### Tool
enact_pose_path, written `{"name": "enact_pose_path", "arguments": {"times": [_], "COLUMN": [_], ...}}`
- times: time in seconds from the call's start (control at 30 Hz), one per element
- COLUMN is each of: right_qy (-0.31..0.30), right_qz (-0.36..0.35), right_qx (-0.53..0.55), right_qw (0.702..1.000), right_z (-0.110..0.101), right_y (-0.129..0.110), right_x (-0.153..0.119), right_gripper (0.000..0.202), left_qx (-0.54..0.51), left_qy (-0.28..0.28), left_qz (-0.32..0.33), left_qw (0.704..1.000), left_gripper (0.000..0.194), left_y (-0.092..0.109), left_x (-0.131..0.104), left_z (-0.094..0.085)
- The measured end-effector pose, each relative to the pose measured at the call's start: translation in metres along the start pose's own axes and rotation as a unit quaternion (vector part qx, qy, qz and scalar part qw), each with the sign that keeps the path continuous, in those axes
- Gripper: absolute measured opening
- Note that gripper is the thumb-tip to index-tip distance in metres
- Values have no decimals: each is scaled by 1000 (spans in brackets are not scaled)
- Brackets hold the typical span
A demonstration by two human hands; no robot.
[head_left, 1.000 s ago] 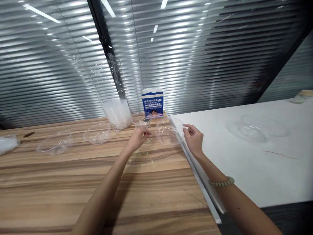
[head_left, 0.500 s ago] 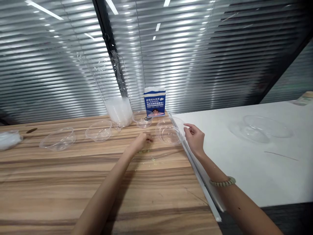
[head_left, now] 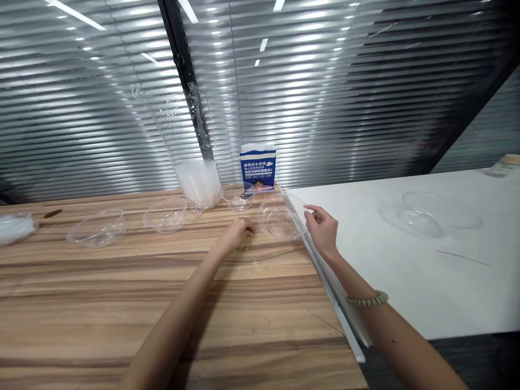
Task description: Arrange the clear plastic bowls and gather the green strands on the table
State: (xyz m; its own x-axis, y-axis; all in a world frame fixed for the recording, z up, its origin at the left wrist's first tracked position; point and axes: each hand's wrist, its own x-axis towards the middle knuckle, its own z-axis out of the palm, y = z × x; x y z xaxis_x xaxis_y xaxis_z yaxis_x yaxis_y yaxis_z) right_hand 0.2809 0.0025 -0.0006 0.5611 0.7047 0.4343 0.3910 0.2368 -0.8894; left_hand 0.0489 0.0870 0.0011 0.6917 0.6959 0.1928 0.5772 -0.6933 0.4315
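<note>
A clear plastic bowl (head_left: 280,223) stands at the right side of the wooden table (head_left: 162,314), close to the metal edge strip. My right hand (head_left: 324,230) has its thumb and index finger closed on the bowl's right rim. On the bowl's left, my left hand (head_left: 238,233) is low over the tabletop with its fingers curled together. Whatever those fingertips may hold is hidden. Small yellowish shreds (head_left: 254,262) lie on the wood just in front of that hand.
More clear bowls (head_left: 166,216) stand to the left, and one (head_left: 239,197) behind holds something dark. Behind are a wrapped bowl stack (head_left: 199,183) and a blue paper bag (head_left: 258,170). Clear lids (head_left: 442,210) lie on the white table (head_left: 406,281). A plastic bundle (head_left: 16,229) sits far left.
Almost nothing differs. My left fingers have shifted very slightly above the tabletop, while my right hand keeps its place at the bowl's rim. The view has moved a little.
</note>
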Motion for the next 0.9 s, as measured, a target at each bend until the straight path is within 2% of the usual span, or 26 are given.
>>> {"name": "enact_pose_path", "arguments": {"times": [0.33, 0.43, 0.5, 0.63, 0.7, 0.73, 0.77, 0.83, 0.9], "right_qy": [-5, -3, 1, -1, -8, -13, -19, -29, -32], "right_qz": [1, 6, 10, 4, -4, -9, -14, -26, -30], "right_qx": [2, 1, 1, 6, 11, 15, 18, 23, 21], "right_qw": [1000, 1000, 1000, 1000, 1000, 1000, 1000, 999, 999], "right_z": [0, 0, -1, -1, -1, -1, -1, -1, -2], "right_y": [0, 1, 1, -2, -5, -6, -8, -9, -9], "right_x": [-1, 0, 1, -1, -4, -5, -7, -9, -10], "right_gripper": [30, 29, 29, 29, 28, 28, 28, 28, 29], "left_qx": [-8, -4, -5, -49, -78, -87, -91, -83, -66], "left_qy": [6, 11, 44, 191, 241, 248, 246, 207, 175], "left_qz": [-31, -24, -28, -32, -14, 2, 23, 79, 113], "left_qw": [999, 1000, 999, 980, 967, 965, 965, 972, 976], "left_gripper": [16, 14, 15, 12, 11, 11, 11, 13, 16], "left_y": [2, 1, 5, 27, 44, 53, 60, 72, 76], "left_x": [-1, -1, -2, -5, -4, -3, -2, 1, 2], "left_z": [9, 2, -12, -43, -46, -43, -39, -30, -27]}}
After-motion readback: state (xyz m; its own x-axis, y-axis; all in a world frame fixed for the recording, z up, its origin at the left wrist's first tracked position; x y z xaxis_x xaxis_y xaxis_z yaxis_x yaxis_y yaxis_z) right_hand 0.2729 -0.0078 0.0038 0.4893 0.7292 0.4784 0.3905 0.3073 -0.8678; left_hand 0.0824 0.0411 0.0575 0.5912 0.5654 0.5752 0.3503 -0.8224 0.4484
